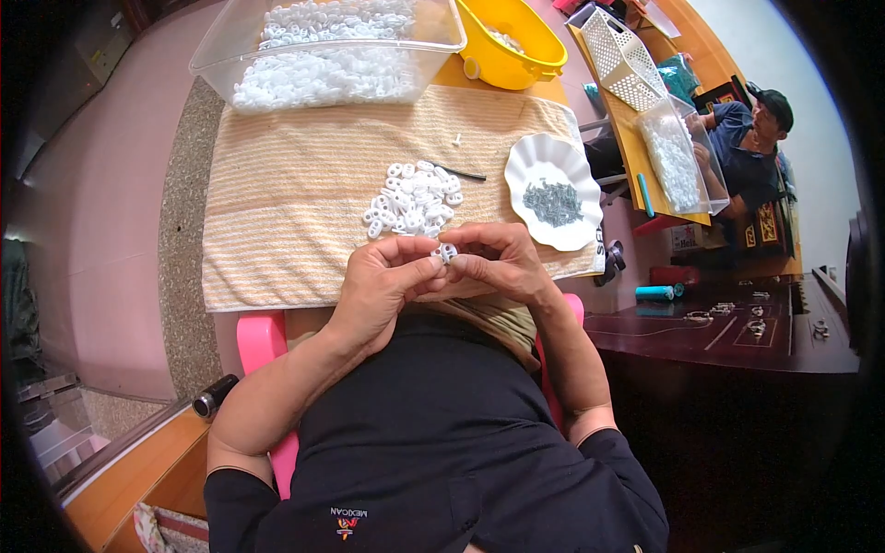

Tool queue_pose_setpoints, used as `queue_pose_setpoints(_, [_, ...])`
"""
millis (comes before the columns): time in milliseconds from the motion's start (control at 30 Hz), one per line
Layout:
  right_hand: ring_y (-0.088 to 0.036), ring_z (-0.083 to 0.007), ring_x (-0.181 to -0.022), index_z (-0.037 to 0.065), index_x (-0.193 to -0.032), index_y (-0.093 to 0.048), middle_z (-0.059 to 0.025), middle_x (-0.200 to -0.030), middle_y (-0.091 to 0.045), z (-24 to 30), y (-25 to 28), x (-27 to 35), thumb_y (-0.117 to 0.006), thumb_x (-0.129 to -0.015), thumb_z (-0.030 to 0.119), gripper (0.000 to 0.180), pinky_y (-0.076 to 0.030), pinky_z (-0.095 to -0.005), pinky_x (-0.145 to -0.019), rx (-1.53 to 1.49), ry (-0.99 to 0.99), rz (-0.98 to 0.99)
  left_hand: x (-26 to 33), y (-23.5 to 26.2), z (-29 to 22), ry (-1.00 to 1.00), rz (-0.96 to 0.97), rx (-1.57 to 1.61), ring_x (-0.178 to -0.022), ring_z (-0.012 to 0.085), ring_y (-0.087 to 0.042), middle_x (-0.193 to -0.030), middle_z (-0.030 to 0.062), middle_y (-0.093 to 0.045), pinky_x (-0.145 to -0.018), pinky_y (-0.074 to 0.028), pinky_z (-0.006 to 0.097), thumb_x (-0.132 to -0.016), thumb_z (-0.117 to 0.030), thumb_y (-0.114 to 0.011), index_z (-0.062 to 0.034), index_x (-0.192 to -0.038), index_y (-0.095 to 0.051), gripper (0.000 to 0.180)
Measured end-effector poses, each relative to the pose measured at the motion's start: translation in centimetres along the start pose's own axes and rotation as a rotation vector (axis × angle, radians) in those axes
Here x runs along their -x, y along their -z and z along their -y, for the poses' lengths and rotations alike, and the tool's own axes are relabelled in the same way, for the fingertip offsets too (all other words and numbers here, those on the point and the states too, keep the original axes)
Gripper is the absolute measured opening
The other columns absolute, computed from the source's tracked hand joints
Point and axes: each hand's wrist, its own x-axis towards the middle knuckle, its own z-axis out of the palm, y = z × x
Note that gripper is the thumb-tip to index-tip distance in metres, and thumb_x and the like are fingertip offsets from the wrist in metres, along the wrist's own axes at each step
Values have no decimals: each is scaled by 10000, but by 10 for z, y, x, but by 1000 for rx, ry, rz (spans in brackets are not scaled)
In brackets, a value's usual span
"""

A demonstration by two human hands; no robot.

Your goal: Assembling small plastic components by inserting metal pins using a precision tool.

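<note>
We see both hands meeting at the near edge of a striped towel (277,184), which is spread over the bench (551,90). The left hand (383,281) is clamped with thumb and fingertips on the left side of a small white piece (445,252), and the right hand (502,263) pinches the same piece from the right, so the two hands almost touch. We find the piece just in front of the person's dark shirt (415,433), with openings in its upward face (any finer detail is too small for us to tell). Just beyond the fingertips lies a loose heap of white oval pieces (413,198), many of them with two holes. A thin dark rod (466,173) lies beside the far right of the heap, and a tiny white bit (457,140) sits farther off on the towel. To the right we see a scalloped white plate (527,157) holding many small grey pins (553,203). At the far side stand a clear tub (327,43) with plenty of white pieces inside and, just beside it, a yellow basin (516,69). Off to the right, a co-worker (747,138) in a dark cap sits by another clear box (708,184).
</note>
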Motion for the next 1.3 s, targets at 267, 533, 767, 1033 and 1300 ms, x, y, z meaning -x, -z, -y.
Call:
queue_pose_setpoints(267, [-644, -126, -916, -65, -1161, -598, -85, -1017, -672, 2, -3, 0, -631, -886, 9, 287, -523, -242, -808, -89, -19, -1, -1, 2, 1, 16, 4, 23, -768, 117, -632, -881, 74, -662, -715, -541, 233, -873, -23, -635, 22, -1013, -624, 148])
queue_pose_setpoints(533, [-650, -123, -869, -67, -1139, -612, -83, -968, -681, 6, -4, 0, -643, -881, 20, 274, -534, -244, -768, -118, -25, -25, -1, 3, 3, 20, 9, 70, -778, 124, -645, -889, 76, -666, -733, -559, 235, -898, -57, -629, 25, -1051, -629, 173])
queue_pose_setpoints(767, [-657, -143, -878, -67, -1132, -616, -98, -988, -678, 4, -6, 0, -653, -871, 11, 275, -544, -259, -771, -146, 11, -38, -1, 4, 4, 23, 2, 86, -771, 125, -651, -899, 81, -669, -730, -565, 238, -900, -60, -629, 25, -1065, -627, 185])
queue_pose_setpoints(1033, [-669, -153, -873, -67, -1171, -578, -116, -957, -686, -3, -9, 1, -599, -895, -24, 280, -547, -262, -780, -193, 104, -19, -2, 5, 3, 42, 36, 85, -781, 127, -659, -912, 73, -675, -734, -569, 246, -893, -65, -641, -6, -1040, -630, 159])
queue_pose_setpoints(1300, [-668, -163, -872, -82, -1182, -564, -122, -966, -675, 0, -8, 1, -605, -896, -8, 298, -547, -275, -787, -239, 133, 8, -4, 5, 1, 62, 100, 151, -777, 128, -664, -893, 69, -674, -718, -585, 253, -889, -59, -644, -28, -994, -620, 112])
